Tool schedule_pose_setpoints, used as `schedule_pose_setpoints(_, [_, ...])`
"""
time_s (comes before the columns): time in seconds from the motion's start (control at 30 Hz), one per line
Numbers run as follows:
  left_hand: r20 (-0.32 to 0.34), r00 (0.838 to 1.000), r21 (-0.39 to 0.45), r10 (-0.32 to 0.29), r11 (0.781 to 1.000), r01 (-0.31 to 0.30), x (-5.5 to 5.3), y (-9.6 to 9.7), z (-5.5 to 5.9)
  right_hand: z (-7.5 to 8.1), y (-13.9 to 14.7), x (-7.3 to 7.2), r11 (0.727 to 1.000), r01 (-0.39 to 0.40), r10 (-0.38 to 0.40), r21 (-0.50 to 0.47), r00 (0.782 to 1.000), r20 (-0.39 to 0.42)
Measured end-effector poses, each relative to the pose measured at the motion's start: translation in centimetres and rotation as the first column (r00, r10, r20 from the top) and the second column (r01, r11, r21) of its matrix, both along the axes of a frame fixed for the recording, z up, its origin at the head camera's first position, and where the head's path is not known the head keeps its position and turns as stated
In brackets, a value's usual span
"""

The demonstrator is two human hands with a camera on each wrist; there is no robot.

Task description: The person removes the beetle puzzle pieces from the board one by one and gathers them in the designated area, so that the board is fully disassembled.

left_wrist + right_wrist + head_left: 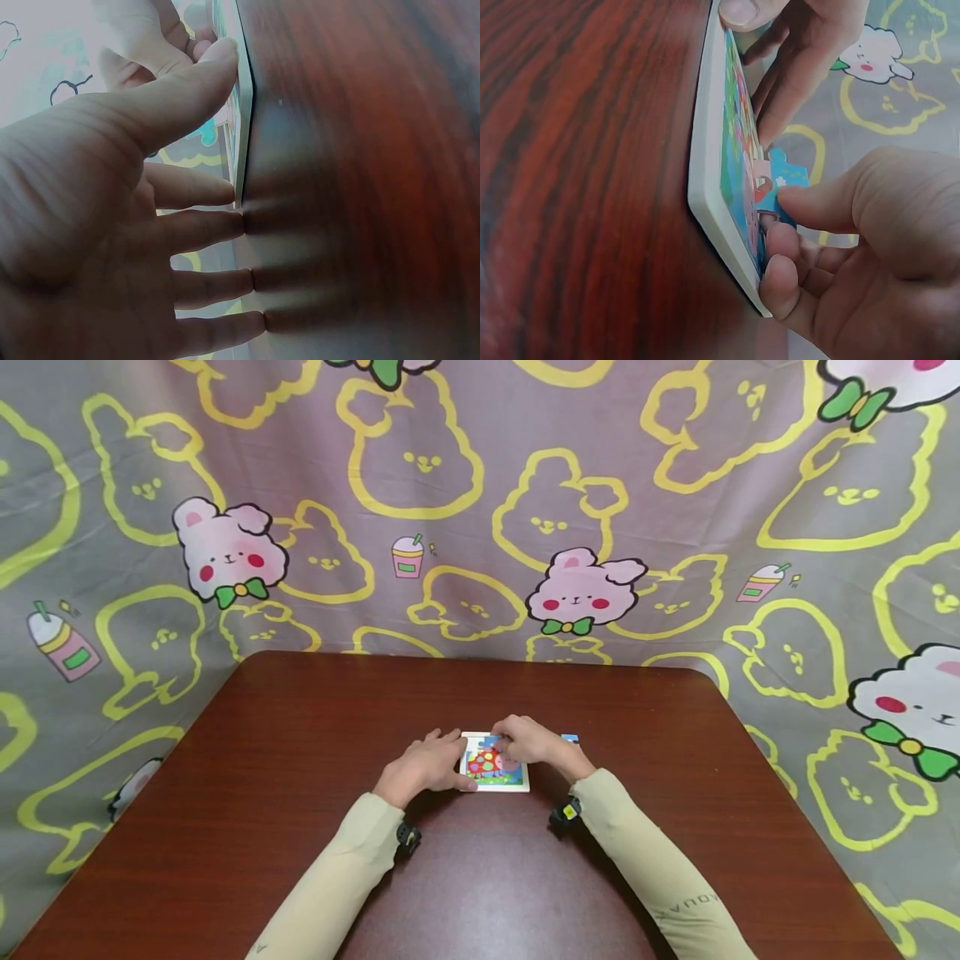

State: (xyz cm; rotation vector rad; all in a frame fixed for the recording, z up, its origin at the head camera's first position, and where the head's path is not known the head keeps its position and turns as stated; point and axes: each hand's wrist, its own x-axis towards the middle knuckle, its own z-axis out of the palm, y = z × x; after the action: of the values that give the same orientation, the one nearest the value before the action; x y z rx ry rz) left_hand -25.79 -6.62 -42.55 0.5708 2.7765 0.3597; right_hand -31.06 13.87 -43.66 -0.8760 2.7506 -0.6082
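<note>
One dark-red counter (337, 710) is worked at near its middle by two hands: the left hand (426, 764) is left ungripping, fingers straight, thumb set on the near rim of a white-edged picture puzzle (486, 766) — apparently so that sliding is prevented. The puzzle is laid flat between the hands. By the right hand (532, 742), a blue jigsaw piece (784, 180) is pinched over it — perhaps so its tabs are kept free.
</note>
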Motion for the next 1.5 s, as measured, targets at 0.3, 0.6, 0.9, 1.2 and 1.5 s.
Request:
schedule_pose_setpoints(0.3, [0.003, 1.0, -0.01, -0.002, 1.0, 0.002, 0.2, 0.0, 0.1, 0.1, -0.1, 0.0, 1.0, 0.007, -0.007, 0.001, 0.999, 0.042])
schedule_pose_setpoints(0.6, [-0.012, 1.0, -0.015, -0.011, 1.0, 0.011, 0.3, -0.1, 0.3, 0.4, 1.2, -0.2, 0.999, -0.012, 0.015, -0.047, 0.998, 0.055])
schedule_pose_setpoints(0.9, [-0.015, 1.0, -0.017, -0.013, 1.0, 0.013, 0.2, -0.2, 0.0, 0.9, 3.8, -0.3, 0.994, 0.033, -0.018, -0.103, 0.989, 0.148])
schedule_pose_setpoints(1.2, [-0.018, 1.0, -0.019, -0.016, 1.0, 0.016, 0.3, -0.4, -0.1, 1.3, 6.1, 0.0, 0.984, 0.097, -0.072, -0.152, 0.984, 0.163])
schedule_pose_setpoints(1.5, [-0.013, 1.0, -0.022, -0.02, 1.0, 0.02, 0.5, -0.5, 0.0, 1.6, 9.0, 0.3, 0.969, 0.126, -0.078, -0.212, 0.973, 0.219])
